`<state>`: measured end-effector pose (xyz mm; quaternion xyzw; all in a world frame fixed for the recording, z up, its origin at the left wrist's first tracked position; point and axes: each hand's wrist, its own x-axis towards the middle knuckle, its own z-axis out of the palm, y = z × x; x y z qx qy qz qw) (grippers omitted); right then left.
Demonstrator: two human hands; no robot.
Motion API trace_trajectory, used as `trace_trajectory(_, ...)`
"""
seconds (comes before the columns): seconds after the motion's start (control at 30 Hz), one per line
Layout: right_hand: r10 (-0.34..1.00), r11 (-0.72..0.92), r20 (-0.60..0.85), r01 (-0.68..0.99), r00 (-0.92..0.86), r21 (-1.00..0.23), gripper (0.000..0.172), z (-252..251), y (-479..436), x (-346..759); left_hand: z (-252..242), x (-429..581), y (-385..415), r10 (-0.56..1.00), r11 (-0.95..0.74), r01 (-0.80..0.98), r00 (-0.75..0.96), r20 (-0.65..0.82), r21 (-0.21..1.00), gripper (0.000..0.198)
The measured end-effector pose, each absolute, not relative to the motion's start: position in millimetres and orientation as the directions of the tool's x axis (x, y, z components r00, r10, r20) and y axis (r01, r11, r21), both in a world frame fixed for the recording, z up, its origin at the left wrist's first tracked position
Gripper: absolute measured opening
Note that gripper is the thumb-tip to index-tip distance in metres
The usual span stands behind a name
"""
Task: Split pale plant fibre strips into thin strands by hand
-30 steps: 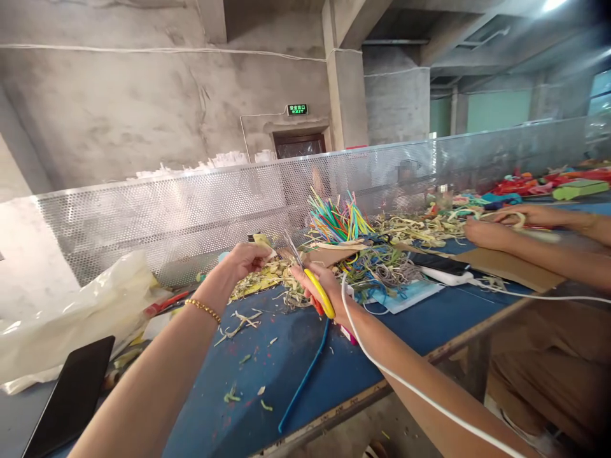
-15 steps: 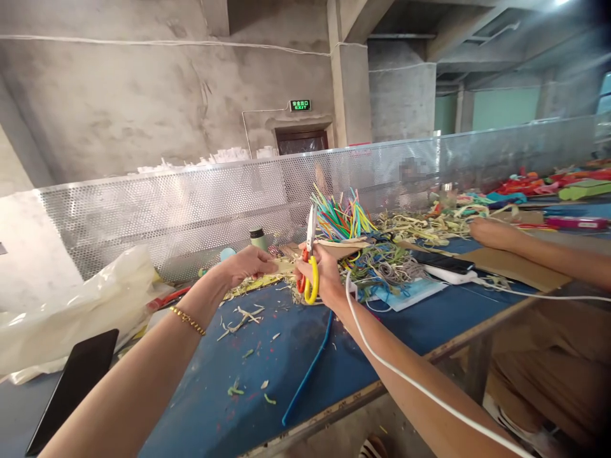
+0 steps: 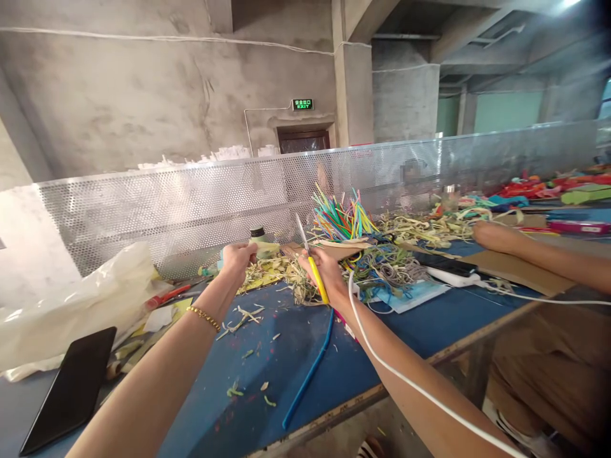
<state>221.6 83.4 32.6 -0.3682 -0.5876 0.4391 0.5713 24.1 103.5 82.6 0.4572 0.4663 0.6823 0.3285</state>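
My left hand [image 3: 237, 259] is closed, pinching a pale yellow-green strip [image 3: 268, 247] that sticks out to the right of its fingers, in front of a dark-capped bottle [image 3: 256, 232]. To its right, my right hand [image 3: 330, 272] is wrapped round a pair of scissors with a yellow handle [image 3: 317, 280]; the blades point up and away and look closed. Both hands are raised over a heap of pale dry strips and shavings [image 3: 300, 283]. A gold bead bracelet circles my left wrist.
On the blue table [image 3: 214, 375] lie a black phone [image 3: 71, 388], plastic sheeting [image 3: 95, 299] and a blue stick [image 3: 308, 381]. Colourful pipe cleaners [image 3: 341, 216] stand behind, before a perforated metal screen [image 3: 200, 210]. A white cable [image 3: 396, 375] crosses my right arm. Another person's hand [image 3: 491, 236] rests at right.
My left hand has moved up and slightly away from the scissors, taking the pale strip along. The scissors have turned, their blades now leaning left, and the orange handle part no longer shows clearly.
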Motion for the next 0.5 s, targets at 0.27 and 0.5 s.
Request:
trace_trajectory(0.27,0.878,0.433,0.380,0.144,-0.292,-0.890,0.035,24,72,206,84,51,130,0.751,-0.504,-0.096,-0.541,0.380,0.859,0.014)
trace_trajectory(0.5,0.926,0.347,0.326,0.089,-0.193,-0.934,0.042,15,87,202,72,70,111,0.828,-0.472,-0.189,-0.432,0.359,0.861,0.011)
